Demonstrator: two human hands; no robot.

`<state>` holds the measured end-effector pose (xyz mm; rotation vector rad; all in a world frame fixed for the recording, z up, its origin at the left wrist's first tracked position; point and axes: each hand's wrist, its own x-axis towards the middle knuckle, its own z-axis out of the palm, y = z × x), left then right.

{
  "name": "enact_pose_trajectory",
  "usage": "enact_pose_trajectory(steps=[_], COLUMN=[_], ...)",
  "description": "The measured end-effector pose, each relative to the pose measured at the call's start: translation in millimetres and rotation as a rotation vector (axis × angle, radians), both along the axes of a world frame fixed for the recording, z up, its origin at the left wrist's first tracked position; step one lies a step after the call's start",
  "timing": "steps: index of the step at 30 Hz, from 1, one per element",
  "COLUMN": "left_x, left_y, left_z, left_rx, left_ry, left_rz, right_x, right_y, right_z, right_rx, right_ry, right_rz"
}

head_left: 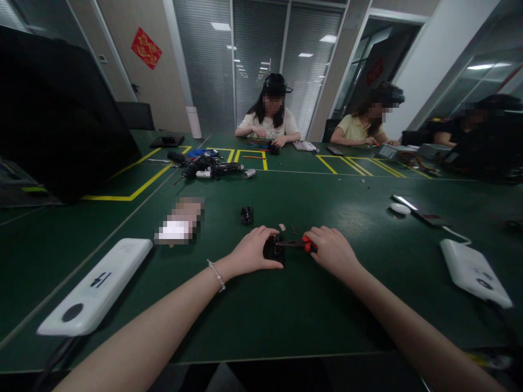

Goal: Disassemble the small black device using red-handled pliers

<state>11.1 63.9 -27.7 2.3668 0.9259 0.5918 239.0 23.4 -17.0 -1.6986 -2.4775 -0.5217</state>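
Note:
My left hand (254, 251) is closed around a small black part (273, 249) resting on the green table (286, 310). My right hand (333, 249) grips a tool with red handles (309, 244), its dark tip reaching left onto the black part. Just beyond the hands lie a few tiny loose bits (283, 227) and another small black part (246, 214). A bead bracelet sits on my left wrist.
A white power bank (96, 288) lies at the left, another white device (474, 270) at the right with a cable. A phone (420, 212) and white puck (400, 208) lie further right. A heap of black tools (206, 165) sits far back. Three people work across the table.

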Motion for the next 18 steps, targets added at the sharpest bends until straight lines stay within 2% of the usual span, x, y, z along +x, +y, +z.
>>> enact_pose_trajectory(steps=[7, 13, 18], left_x=[-0.3, -0.1, -0.3], left_y=[0.6, -0.2, -1.3], left_z=[-0.6, 0.5, 3.3], left_rx=[-0.016, -0.023, -0.039], left_ry=[0.01, 0.014, 0.027], left_rz=[-0.002, 0.003, 0.008], right_x=[-0.3, -0.2, 0.1], right_y=[-1.9, -1.2, -1.2], right_z=[4.3, 1.3, 1.8], right_rx=[0.056, 0.007, 0.033], right_ry=[-0.041, -0.001, -0.004], right_rz=[0.017, -0.006, 0.01])
